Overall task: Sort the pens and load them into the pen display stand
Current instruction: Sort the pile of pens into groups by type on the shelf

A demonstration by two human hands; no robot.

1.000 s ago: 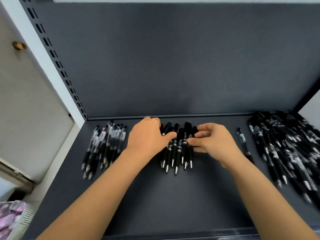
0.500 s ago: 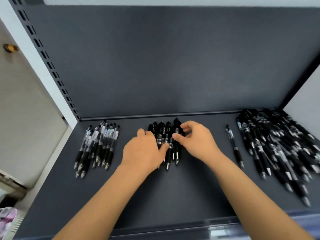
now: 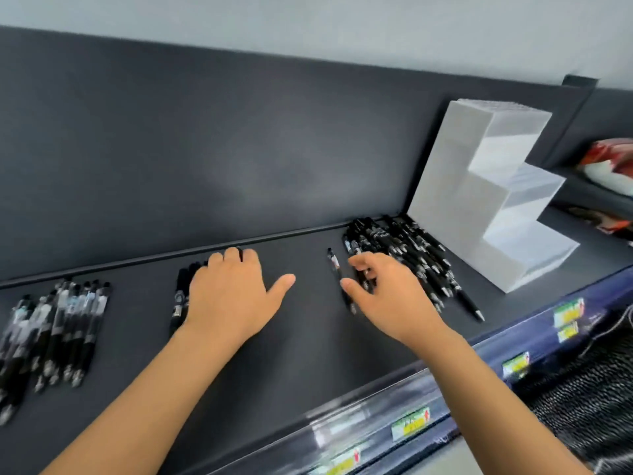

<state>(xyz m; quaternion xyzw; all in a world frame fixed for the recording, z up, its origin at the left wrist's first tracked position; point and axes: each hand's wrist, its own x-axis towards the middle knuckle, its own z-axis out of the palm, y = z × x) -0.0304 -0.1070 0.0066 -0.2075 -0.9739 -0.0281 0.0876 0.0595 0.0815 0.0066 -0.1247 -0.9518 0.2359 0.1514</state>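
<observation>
sorting pens, stand not loaded yet

dark shelf (image 3: 308, 354) holds everything; white stepped stand (image 3: 455, 200) far right, no pens showing in it; unsorted heap (image 3: 404, 248) just beside its foot; clear-barrel row (image 3: 58, 323) far left; black row (image 3: 180, 299) in the middle; left hand (image 3: 229, 296) flat on that row, fingers straight; right hand (image 3: 390, 296) loosely curled, thumb at a lone pen (image 3: 335, 265), grip cannot tell; best pinch it mid-barrel, check type, lay it tips-aligned in the matching row

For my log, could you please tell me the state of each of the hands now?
Left hand: open, flat on the middle pens.
Right hand: open, loosely curled beside the single pen.
</observation>
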